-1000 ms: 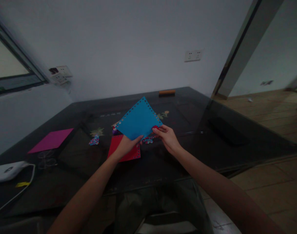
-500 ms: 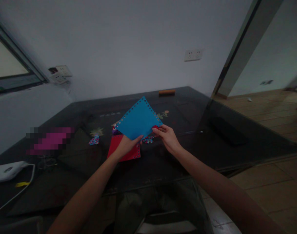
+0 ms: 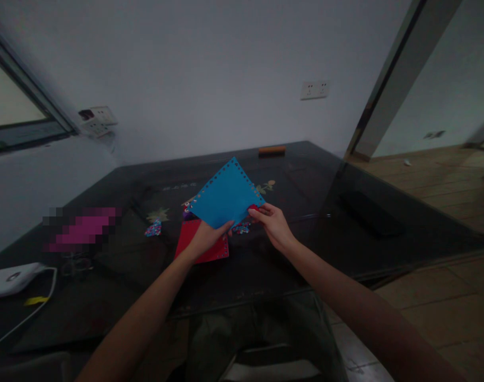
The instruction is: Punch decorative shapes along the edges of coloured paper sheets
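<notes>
Holding the blue sheet (image 3: 228, 193) above the bench (image 3: 261, 270), left hand (image 3: 209, 234) pinching its near edge, seemingly to steady it while right hand (image 3: 275, 223) pinches a small red object (image 3: 253, 207) near its right corner.

Since 1.0 s ago, turned from crisp and straight-edged into coarse square blocks at the magenta sheet (image 3: 82, 229), on the left of the black table (image 3: 261, 268); already so broken up by 0.5 s ago. Ragged along the outline there, too, and darker toward the border. Otherwise shifted only a hair higher in view, at the double wall socket (image 3: 314, 90) and at the top corner of the blue hole-punched sheet (image 3: 228, 193) alike.
</notes>
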The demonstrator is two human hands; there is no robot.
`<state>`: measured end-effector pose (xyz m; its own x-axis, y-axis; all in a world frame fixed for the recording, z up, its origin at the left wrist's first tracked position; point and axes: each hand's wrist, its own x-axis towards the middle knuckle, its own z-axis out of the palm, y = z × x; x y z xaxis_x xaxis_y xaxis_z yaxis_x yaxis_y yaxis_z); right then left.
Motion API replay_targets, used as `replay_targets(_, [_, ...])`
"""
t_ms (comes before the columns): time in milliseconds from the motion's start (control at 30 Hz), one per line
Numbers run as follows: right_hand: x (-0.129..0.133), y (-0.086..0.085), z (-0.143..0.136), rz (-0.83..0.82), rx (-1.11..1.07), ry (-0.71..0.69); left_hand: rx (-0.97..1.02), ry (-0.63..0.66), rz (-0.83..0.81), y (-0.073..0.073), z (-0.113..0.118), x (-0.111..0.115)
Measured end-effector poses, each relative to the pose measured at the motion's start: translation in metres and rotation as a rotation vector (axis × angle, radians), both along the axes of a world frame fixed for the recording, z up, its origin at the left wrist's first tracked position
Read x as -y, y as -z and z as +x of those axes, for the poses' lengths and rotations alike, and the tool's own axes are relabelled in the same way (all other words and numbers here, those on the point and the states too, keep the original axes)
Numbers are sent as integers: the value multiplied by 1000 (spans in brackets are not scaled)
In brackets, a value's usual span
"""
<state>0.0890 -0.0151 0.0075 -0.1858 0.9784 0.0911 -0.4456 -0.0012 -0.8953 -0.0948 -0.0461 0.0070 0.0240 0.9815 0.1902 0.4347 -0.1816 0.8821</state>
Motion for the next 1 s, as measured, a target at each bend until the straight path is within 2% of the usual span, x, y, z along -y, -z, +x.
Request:
replay_targets(233, [0,-1,0,-12,2,10,-2,12,-40,-5,3,2])
replay_targets(1000, [-2,3,-1,42,20,38,9,41,-42,-5,3,3])
